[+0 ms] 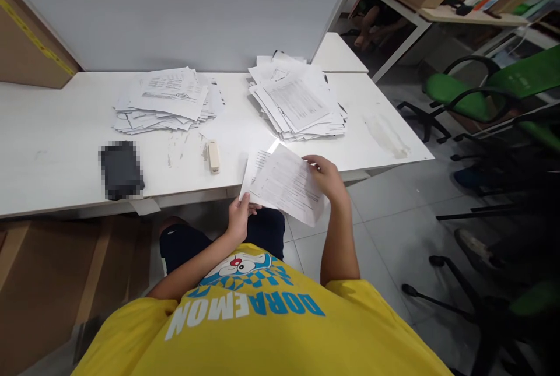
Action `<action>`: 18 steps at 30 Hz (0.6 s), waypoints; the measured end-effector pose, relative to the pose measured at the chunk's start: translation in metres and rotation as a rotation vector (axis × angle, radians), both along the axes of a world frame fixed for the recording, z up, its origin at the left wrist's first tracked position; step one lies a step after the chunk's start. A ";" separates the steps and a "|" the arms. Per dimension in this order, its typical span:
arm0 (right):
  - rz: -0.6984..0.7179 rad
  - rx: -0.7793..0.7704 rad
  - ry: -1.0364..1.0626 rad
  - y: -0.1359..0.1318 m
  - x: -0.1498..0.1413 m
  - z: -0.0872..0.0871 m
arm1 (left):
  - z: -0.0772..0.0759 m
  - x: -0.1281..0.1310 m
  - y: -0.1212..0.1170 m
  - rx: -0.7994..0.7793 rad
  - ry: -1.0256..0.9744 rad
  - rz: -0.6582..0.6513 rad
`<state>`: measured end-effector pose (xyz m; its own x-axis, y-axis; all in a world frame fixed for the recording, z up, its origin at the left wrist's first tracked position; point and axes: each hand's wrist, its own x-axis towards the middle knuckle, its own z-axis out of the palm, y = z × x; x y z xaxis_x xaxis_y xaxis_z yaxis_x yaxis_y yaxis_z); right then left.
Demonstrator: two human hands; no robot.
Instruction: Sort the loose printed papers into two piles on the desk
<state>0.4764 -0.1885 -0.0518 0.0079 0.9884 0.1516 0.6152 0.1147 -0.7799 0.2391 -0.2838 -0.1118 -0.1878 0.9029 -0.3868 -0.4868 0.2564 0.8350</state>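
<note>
Printed paper sheets [289,183] are held over the table's front edge, one lying askew over another. My left hand [240,215] pinches their lower left corner, thumb on top. At the upper right edge, my right hand [322,178] has its fingers closed on the top sheet. Behind them on the table lies a loose paper stack [301,99], its edges uneven. Another messy paper stack [168,96] lies farther left. A small cream-coloured stapler-like object [213,157] rests between the left stack and the front edge.
The white table [65,125] runs along a grey partition [196,9]. A blurred-out black object [121,170] lies near its front left edge. Cardboard boxes [32,44] stand at the left. Green chairs [459,96] and a seated person's legs [371,23] are to the right.
</note>
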 end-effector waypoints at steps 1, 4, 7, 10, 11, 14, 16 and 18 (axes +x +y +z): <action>0.051 -0.002 -0.020 0.008 -0.011 -0.002 | -0.001 0.000 -0.001 0.025 -0.001 0.001; 0.155 -0.004 -0.051 0.022 -0.036 -0.012 | -0.006 0.003 -0.001 0.101 0.016 -0.039; 0.176 -0.012 -0.048 0.024 -0.047 -0.019 | -0.007 0.005 0.002 0.131 -0.003 -0.087; 0.182 -0.012 -0.038 0.022 -0.047 -0.021 | -0.005 0.007 0.006 0.143 -0.082 -0.142; 0.190 -0.006 -0.034 0.022 -0.046 -0.021 | -0.005 0.007 0.007 0.147 -0.110 -0.158; 0.231 0.043 -0.024 0.023 -0.046 -0.019 | -0.005 0.009 0.007 0.122 -0.170 -0.169; 0.257 0.085 -0.034 0.026 -0.048 -0.017 | -0.006 0.010 0.006 0.075 -0.185 -0.156; 0.263 0.123 -0.058 0.029 -0.048 -0.013 | -0.006 0.012 0.007 0.058 -0.195 -0.153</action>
<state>0.4286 -0.1592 -0.0652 -0.2586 0.9295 0.2631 0.5950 0.3679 -0.7146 0.2509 -0.2770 -0.1175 0.0255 0.9368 -0.3489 -0.5993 0.2937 0.7447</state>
